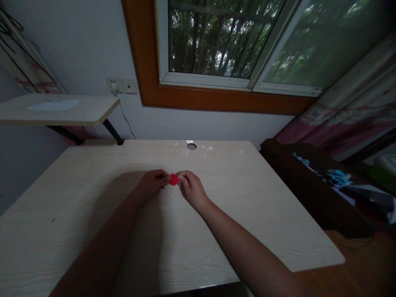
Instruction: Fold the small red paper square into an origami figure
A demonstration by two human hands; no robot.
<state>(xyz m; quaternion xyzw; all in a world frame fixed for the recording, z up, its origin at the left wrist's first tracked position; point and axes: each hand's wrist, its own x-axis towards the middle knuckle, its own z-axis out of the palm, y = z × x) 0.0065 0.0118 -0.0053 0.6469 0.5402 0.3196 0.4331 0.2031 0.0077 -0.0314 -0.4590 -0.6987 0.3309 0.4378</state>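
A small red square [173,179], which looks like folded paper, is turned so its corners point sideways, up and down. My left hand [152,181] pinches its left corner between thumb and fingers. At the opposite corner, my right hand [191,186] is closed on it in the same way. Both hands are at or just above the pale wood-grain desk [247,198], around its middle. The fingers partly cover the red piece's two side corners, and its exact material is too small to make out.
A raised shelf [102,115] with a white sheet [54,105] stands at the back left. Near the desk's back edge is a round cable hole [192,146]. Behind are a wall socket [120,85] and a window [216,45]. Dark furniture [309,185] holding assorted items stands right.
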